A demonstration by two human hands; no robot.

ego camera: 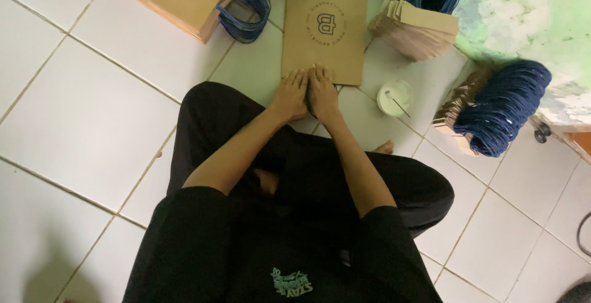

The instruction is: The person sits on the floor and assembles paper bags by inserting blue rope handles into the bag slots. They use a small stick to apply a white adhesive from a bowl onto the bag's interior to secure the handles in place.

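A flat brown paper bag (325, 26) with a round dark print lies on the white tiled floor in front of my crossed legs. My left hand (290, 95) and my right hand (322, 93) rest side by side, palms down, on the bag's near edge, fingers pressed flat against the paper. Neither hand holds anything; both press on the bag.
A stack of brown bags with blue rope handles (243, 7) lies at the upper left. Folded brown card pieces (415, 29) and blue rope bundles (505, 106) sit to the right, beside a small white cup (394, 96) with a stick. A green-stained wall (529, 13) rises at the right.
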